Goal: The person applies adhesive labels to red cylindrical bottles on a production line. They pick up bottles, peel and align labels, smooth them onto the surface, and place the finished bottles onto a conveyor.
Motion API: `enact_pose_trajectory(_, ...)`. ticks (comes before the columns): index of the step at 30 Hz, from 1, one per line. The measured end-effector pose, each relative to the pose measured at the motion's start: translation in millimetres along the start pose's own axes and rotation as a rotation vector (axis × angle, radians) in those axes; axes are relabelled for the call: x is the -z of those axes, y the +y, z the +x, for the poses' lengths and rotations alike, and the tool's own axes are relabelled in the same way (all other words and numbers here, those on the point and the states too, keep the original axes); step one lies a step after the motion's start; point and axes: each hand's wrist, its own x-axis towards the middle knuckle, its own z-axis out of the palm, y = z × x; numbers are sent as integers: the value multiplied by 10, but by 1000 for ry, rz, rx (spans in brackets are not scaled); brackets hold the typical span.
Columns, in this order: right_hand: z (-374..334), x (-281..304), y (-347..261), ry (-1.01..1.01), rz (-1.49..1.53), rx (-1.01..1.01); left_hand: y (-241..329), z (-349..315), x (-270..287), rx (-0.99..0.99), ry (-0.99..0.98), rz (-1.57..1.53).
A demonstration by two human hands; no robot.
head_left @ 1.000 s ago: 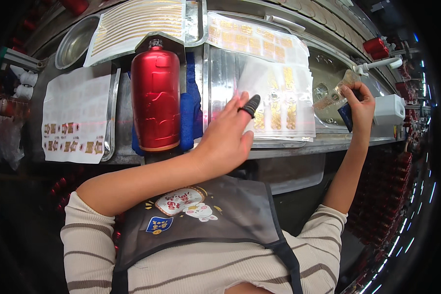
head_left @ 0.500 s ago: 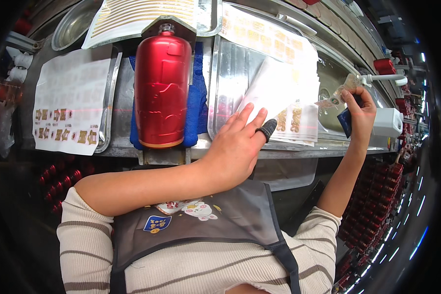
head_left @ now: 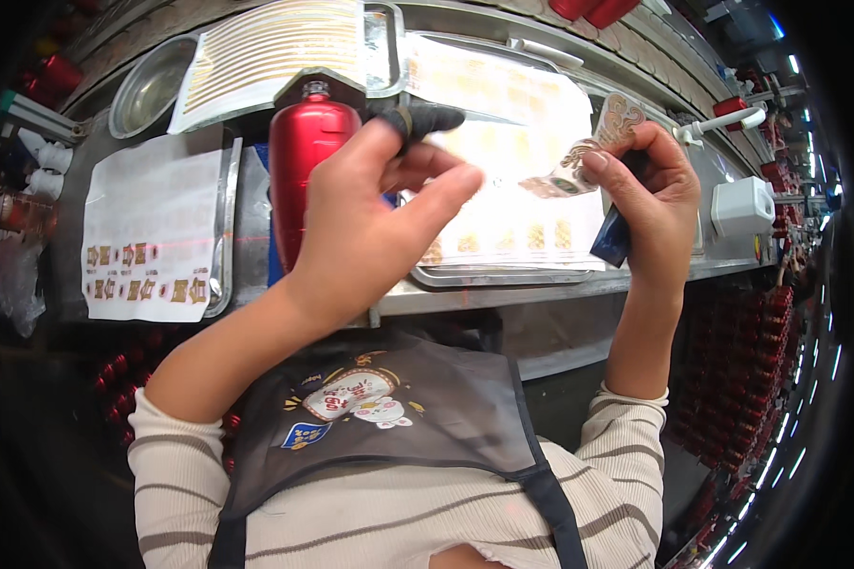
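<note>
Metal worktop (head_left: 251,242) before you, gold-patterned white sheets (head_left: 503,104) on it, red bottle (head_left: 294,156) partly behind your left hand (head_left: 375,204), thumb and fingers apart, your right hand (head_left: 655,185) pinching patterned clear decal (head_left: 577,156) above the sheets, dark-blue piece (head_left: 610,237) below palm.

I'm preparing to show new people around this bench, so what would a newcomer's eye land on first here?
Probably the shiny red bottle, left of centre and partly hidden by the person's raised left hand. Next would be the clear patterned film pinched in the right hand, right of centre. Between the hands, white sheets with gold motifs glare brightly.
</note>
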Motion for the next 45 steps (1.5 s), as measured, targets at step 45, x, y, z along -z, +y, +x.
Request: enact_pose_trajectory(45,-871,-1102,402,-103,726,-440,-16,-785,844,155,66,-248)
